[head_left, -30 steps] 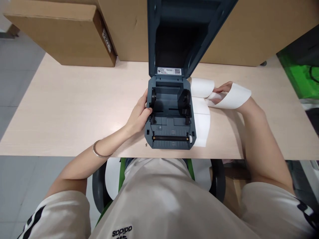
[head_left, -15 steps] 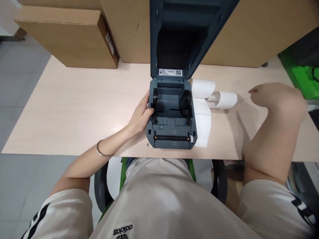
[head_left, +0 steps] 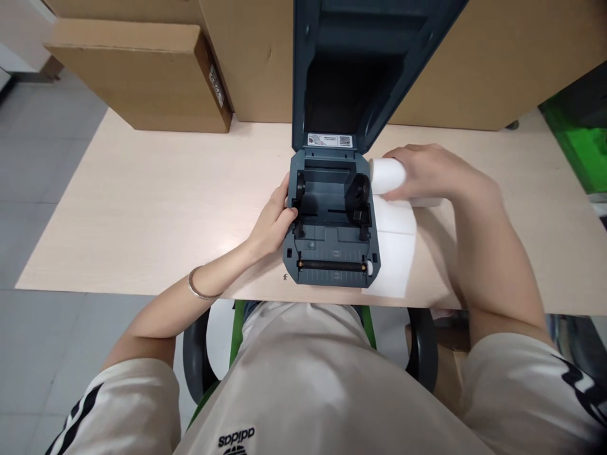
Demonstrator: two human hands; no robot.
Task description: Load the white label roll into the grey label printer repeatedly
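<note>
A dark blue-grey label printer [head_left: 327, 239] stands on the table with its lid [head_left: 379, 38] raised and its roll bay exposed. My left hand [head_left: 275, 218] grips the printer's left side, thumb over the top edge. Against the right side of the printer lies a white label roll [head_left: 387, 175], its loose paper strip [head_left: 393, 253] trailing down towards the front edge. Wrapped around the right end of that roll are the fingers of my right hand [head_left: 422, 169]. A second white roll [head_left: 429, 202] is mostly hidden beneath my right hand.
The pale wooden table [head_left: 156, 208] ends just in front of my body. A flat cardboard box [head_left: 137, 82] stands at the back left, and a large cardboard panel [head_left: 474, 76] runs behind the printer. Something green [head_left: 581, 151] is at the far right.
My right hand has come in from the right and closed on the label roll. Its paper strip has shifted slightly. My left hand keeps its grip on the printer.
</note>
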